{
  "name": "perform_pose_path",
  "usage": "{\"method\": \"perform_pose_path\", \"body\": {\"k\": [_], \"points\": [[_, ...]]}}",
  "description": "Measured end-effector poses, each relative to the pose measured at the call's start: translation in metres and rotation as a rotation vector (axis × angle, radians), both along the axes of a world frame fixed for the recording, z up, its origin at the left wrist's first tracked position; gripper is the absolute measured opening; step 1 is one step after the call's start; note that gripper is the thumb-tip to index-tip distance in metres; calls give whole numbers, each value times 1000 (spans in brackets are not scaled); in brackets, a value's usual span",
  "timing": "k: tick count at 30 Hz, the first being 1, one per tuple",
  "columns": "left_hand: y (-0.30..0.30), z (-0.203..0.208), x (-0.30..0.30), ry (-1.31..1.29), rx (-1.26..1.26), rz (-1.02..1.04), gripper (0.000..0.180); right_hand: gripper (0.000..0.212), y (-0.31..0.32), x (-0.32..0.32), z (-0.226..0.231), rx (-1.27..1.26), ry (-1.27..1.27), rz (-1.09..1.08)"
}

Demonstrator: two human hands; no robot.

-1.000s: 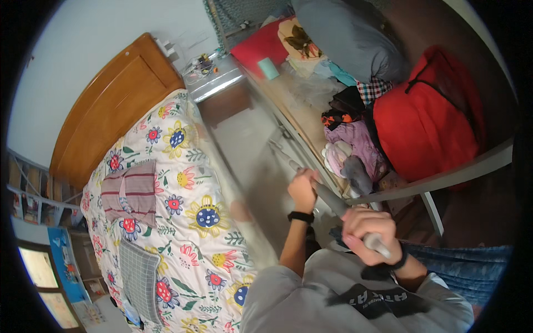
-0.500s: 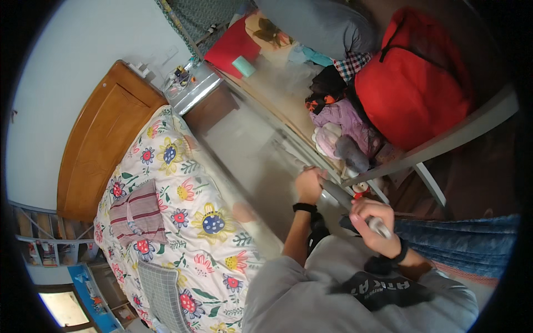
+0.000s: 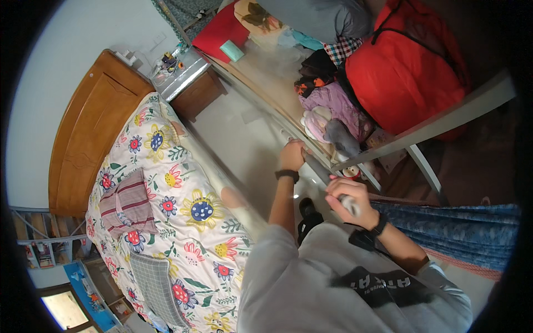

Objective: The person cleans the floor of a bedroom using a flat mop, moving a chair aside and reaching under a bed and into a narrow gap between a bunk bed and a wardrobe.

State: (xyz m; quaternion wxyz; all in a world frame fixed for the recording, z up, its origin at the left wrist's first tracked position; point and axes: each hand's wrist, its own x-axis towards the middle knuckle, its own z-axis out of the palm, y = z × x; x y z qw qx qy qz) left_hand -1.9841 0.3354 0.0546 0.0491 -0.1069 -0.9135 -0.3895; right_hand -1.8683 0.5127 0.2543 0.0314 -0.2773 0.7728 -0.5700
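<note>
A long grey pole [image 3: 317,167] slants down toward the floor between the bed and the lower bunk. Lower on the pole, my left hand [image 3: 291,156] is closed round it. My right hand [image 3: 352,198] grips its upper part, and the rounded pale top end shows by the fingers. Black bands circle both wrists. What sits at the pole's lower end cannot be made out. Just beyond my left hand runs the bunk's pale side rail. My dark shoe [image 3: 306,207] stands on the light, shiny floor [image 3: 227,125].
Left lies a bed with a flowered quilt [image 3: 183,183], a striped pillow [image 3: 129,202] and a wooden headboard [image 3: 91,133]. A nightstand [image 3: 197,97] stands at the far end. The bunk holds clothes [image 3: 330,105] and a red bag [image 3: 405,77]. A metal post [image 3: 427,125] and blue cloth [image 3: 449,233] are at right.
Both hands have shifted a little left and up in view, still holding the pole. The whole room has slid slightly left and up too. My shoe shows more plainly now.
</note>
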Motion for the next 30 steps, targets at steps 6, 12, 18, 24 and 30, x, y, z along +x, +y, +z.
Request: {"method": "perform_pose_path", "body": {"k": [6,12,18,24,30], "points": [[19,-17,42,145,28,4,39,9,15,35,28,102,-29,-51],[75,106,121,-106,95,28,23,8,58,56,144,192,-121,-58],[94,155,172,-187,98,17,14,10,74,69,185,80,-23,-31],[81,173,161,-115,88,82,20,14,74,50,195,-145,140,306],[33,133,138,-77,-41,307,21,12,50,47,129,-173,45,284]]}}
